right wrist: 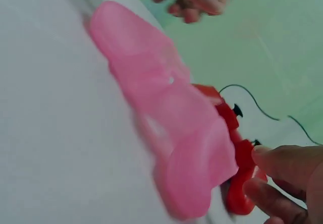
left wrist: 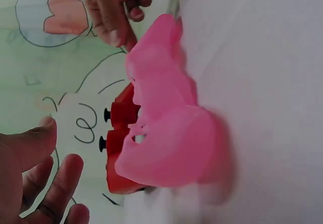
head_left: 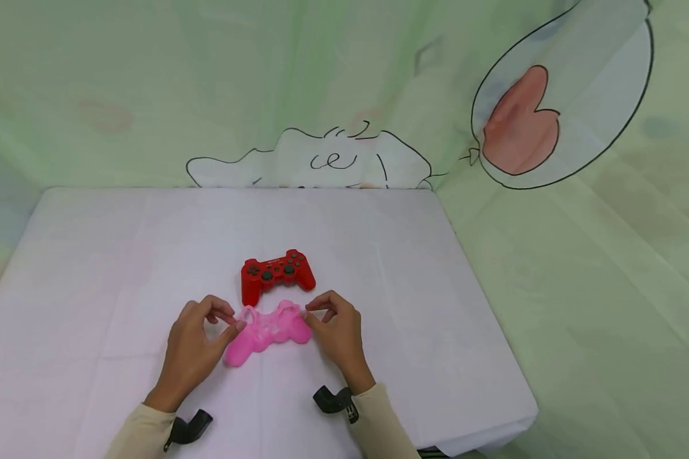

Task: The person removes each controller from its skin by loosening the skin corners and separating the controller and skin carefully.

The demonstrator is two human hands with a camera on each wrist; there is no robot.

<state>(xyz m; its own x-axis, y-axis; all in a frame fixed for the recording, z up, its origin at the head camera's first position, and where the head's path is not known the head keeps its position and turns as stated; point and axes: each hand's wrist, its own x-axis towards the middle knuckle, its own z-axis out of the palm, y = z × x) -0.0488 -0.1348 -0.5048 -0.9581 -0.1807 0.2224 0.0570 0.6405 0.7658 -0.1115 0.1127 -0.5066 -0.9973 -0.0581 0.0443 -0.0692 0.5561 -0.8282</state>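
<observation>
A pink, flexible game controller cover (head_left: 272, 328) lies on the white tabletop, its cut-outs partly visible. Just behind it is a red game controller (head_left: 278, 271) with black thumbsticks. My left hand (head_left: 195, 347) is at the cover's left side. In the left wrist view, the thumb and fingers (left wrist: 68, 178) of that hand are spread apart, with nothing between them. At the cover's right end is my right hand (head_left: 339, 328), thumb and forefinger close to its edge. The right wrist view shows a gap between these fingertips (right wrist: 260, 188); whether they touch the cover I cannot tell.
A white cloth covers the table (head_left: 436, 344), whose right edge slopes down toward the front. Behind and to the right hangs a green curtain (head_left: 551, 287) with a drawn balloon and heart (head_left: 522, 127). Black wrist mounts (head_left: 189, 427) sit under both wrists.
</observation>
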